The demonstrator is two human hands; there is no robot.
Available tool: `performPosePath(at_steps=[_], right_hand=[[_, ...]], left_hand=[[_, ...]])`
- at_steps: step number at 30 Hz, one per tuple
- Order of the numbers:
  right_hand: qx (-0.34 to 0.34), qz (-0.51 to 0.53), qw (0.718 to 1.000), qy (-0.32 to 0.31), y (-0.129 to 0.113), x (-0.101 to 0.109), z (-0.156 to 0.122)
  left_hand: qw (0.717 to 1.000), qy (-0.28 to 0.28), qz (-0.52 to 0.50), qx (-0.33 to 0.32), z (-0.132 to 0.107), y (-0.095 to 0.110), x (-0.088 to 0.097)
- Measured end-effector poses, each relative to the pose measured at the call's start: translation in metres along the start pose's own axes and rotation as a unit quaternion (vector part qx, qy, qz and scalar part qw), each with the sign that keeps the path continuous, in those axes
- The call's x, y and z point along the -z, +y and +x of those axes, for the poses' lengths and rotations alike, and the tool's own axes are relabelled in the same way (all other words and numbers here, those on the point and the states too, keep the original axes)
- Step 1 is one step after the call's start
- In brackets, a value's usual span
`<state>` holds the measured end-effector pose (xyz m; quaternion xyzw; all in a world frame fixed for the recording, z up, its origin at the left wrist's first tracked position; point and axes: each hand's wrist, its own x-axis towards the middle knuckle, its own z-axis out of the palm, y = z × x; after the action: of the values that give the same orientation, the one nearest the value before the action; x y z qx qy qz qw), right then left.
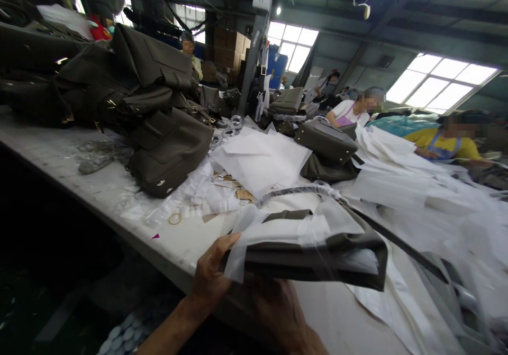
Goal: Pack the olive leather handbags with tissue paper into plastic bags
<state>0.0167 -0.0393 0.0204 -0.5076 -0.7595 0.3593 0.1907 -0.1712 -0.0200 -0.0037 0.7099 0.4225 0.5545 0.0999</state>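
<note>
A dark olive-brown handbag lies tilted near the table's front edge, with white tissue paper along its opening. Its handle is wrapped in clear plastic, and a dark strap trails off to the right. My left hand grips the bag's left end, thumb on top over the paper and the other fingers out of sight. Below the bag's near side is my right hand, blurred and in shadow; its fingers are hidden behind or under the bag.
More dark handbags are heaped at the left, and others stand behind. White paper sheets lie mid-table, with large stacks at right. Plastic scraps litter the table. A metal post rises behind. Co-workers sit across at right.
</note>
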Motion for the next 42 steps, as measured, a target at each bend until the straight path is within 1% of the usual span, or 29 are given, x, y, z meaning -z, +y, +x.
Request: performPosePath(at_steps=[2,4,5,7,9,10,11,13,15,16,17,18,19,20,22,23,24,25,27,28,30,32,34,36,39,42], right_hand=[[-0.057,0.010,0.998,0.039,-0.006,-0.016,-0.009],[-0.117,0.070,0.989,0.050,-0.012,-0.029,-0.019],[-0.148,0.122,0.981,0.037,-0.013,-0.034,-0.024],[-0.206,0.228,0.951,-0.016,-0.013,-0.040,-0.032],[-0.233,0.291,0.924,-0.085,-0.009,-0.039,-0.042],[-0.225,0.296,0.921,-0.117,-0.007,-0.036,-0.048],[-0.203,0.280,0.928,-0.138,-0.007,-0.030,-0.055],[-0.148,0.194,0.957,-0.157,-0.013,-0.011,-0.072],[-0.111,0.087,0.976,-0.169,-0.028,0.017,-0.087],[-0.102,0.052,0.977,-0.178,-0.038,0.033,-0.092],[-0.096,0.039,0.980,-0.171,-0.048,0.051,-0.093],[-0.088,0.033,0.985,-0.144,-0.057,0.067,-0.090],[-0.082,0.017,0.992,-0.090,-0.062,0.083,-0.083],[-0.072,-0.016,0.997,-0.019,-0.064,0.098,-0.071],[-0.036,-0.103,0.989,0.097,-0.057,0.119,-0.039],[-0.019,-0.147,0.980,0.133,-0.049,0.125,-0.019],[0.000,-0.175,0.974,0.146,-0.039,0.128,0.001],[0.022,-0.194,0.971,0.138,-0.028,0.128,0.020],[0.060,-0.227,0.966,0.108,-0.008,0.123,0.054],[0.071,-0.238,0.964,0.090,-0.001,0.118,0.067],[0.078,-0.254,0.962,0.067,0.009,0.108,0.084],[0.080,-0.258,0.961,0.056,0.013,0.101,0.090],[0.079,-0.263,0.960,0.057,0.013,0.101,0.090],[0.071,-0.266,0.958,0.074,0.009,0.104,0.089],[0.060,-0.267,0.955,0.116,-0.003,0.109,0.086],[0.060,-0.264,0.952,0.143,-0.017,0.105,0.081]], left_hand=[[0.999,-0.008,0.018,-0.026,-0.002,0.003,-0.006],[0.996,-0.020,0.046,-0.080,-0.004,0.006,-0.013],[0.992,-0.025,0.062,-0.111,-0.005,0.007,-0.017],[0.979,-0.044,0.097,-0.174,-0.006,0.011,-0.023],[0.965,-0.062,0.124,-0.222,-0.008,0.014,-0.028],[0.960,-0.073,0.132,-0.235,-0.009,0.016,-0.029],[0.957,-0.084,0.137,-0.240,-0.009,0.017,-0.030],[0.955,-0.101,0.140,-0.242,-0.011,0.019,-0.030],[0.953,-0.116,0.142,-0.242,-0.011,0.019,-0.028],[0.952,-0.123,0.142,-0.243,-0.011,0.018,-0.027],[0.950,-0.128,0.140,-0.247,-0.011,0.018,-0.027],[0.949,-0.133,0.138,-0.249,-0.011,0.017,-0.026],[0.949,-0.136,0.137,-0.249,-0.011,0.017,-0.026],[0.949,-0.137,0.135,-0.250,-0.011,0.017,-0.025],[0.950,-0.133,0.133,-0.250,-0.010,0.018,-0.025],[0.950,-0.129,0.134,-0.250,-0.010,0.018,-0.025],[0.950,-0.126,0.136,-0.250,-0.009,0.019,-0.025],[0.950,-0.123,0.137,-0.252,-0.009,0.020,-0.025],[0.949,-0.121,0.140,-0.253,-0.008,0.021,-0.025],[0.949,-0.122,0.141,-0.254,-0.007,0.021,-0.025],[0.948,-0.126,0.140,-0.255,-0.007,0.020,-0.025],[0.948,-0.130,0.139,-0.255,-0.007,0.019,-0.024],[0.949,-0.132,0.132,-0.256,-0.007,0.018,-0.023],[0.950,-0.135,0.122,-0.253,-0.007,0.018,-0.022],[0.954,-0.138,0.103,-0.245,-0.006,0.018,-0.022],[0.956,-0.146,0.093,-0.238,-0.004,0.018,-0.023]])
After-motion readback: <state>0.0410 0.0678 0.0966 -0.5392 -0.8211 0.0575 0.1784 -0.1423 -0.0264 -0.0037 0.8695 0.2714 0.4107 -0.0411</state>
